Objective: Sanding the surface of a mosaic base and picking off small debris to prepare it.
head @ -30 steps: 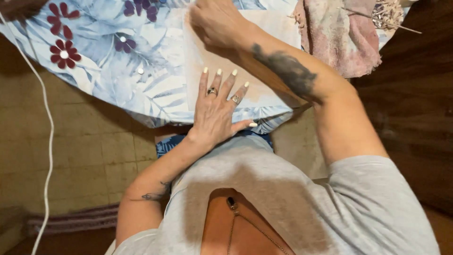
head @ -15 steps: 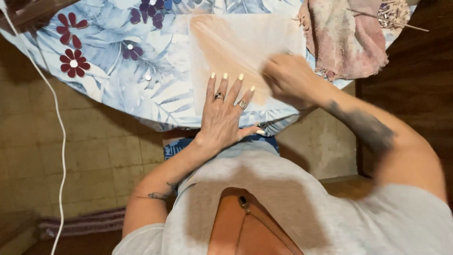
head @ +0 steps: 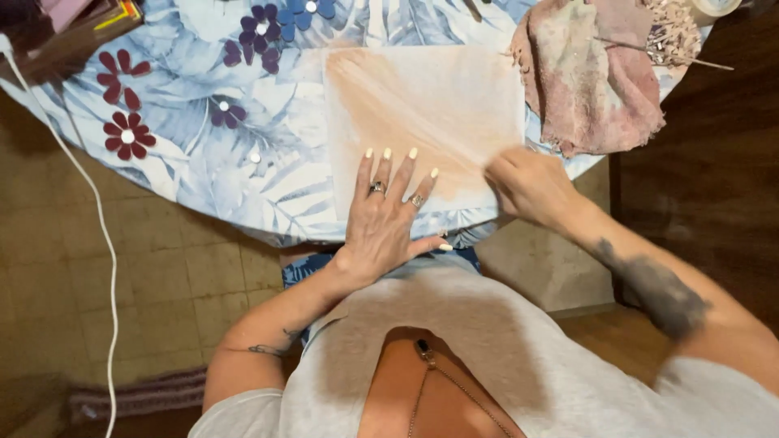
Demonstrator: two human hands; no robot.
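Observation:
A square sheet of paper (head: 422, 105), smeared with pale orange-brown streaks, lies on a round table covered with a blue floral cloth (head: 203, 154). My left hand (head: 389, 215) rests flat on the sheet's near edge, fingers spread, rings on two fingers. My right hand (head: 531, 186) sits at the sheet's lower right corner with the fingers curled in; whatever they may hold is hidden.
A crumpled pink and grey rag (head: 588, 73) lies on the table right of the sheet, with thin sticks (head: 649, 49) on it. A white cable (head: 97, 235) hangs down at the left over the tiled floor. Dark boxes (head: 57, 24) sit at the top left.
My right hand has swept from the far top of the sheet down its right side to the lower right corner. My left hand has stayed pressed on the near edge.

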